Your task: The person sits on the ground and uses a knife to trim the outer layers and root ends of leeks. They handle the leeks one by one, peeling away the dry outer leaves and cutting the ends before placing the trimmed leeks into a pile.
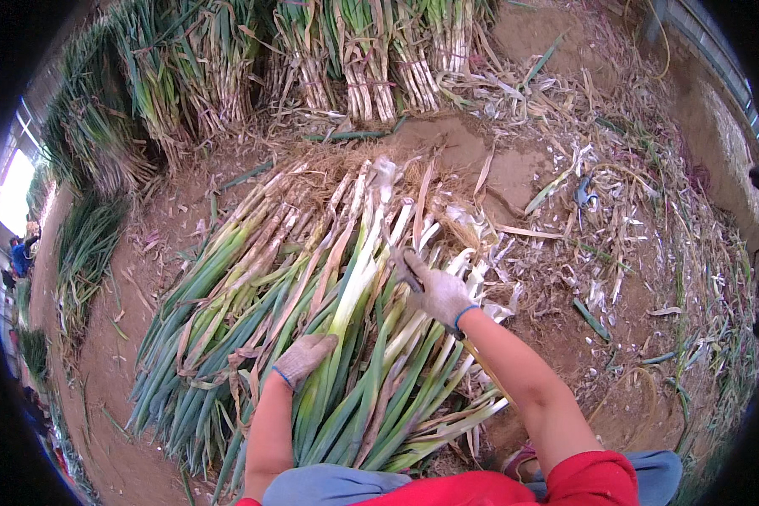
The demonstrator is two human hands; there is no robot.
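Note:
My left hand [307, 355], in a light knitted glove with a blue cuff, grips a large green onion [357, 278] where its white shank turns to green leaf. My right hand [446, 297], gloved the same way, is closed around what looks like an air blow gun [410, 269]. Its nozzle points at the upper white shank, near the root end. From the gun a yellow hose [490, 373] runs along under my right forearm. Both hands are over a broad pile of green onions [209, 329], roots away from me. Those at left have soil-brown shanks; peeled white shanks [411, 335] lie at right.
Tied bundles of green onions [360, 69] stand along the back, with more leaning at left [95, 126]. Dry peelings [544, 114] litter the dirt floor at right, where a small blue item [585, 191] lies. Far left, a person in blue [20, 256] is visible.

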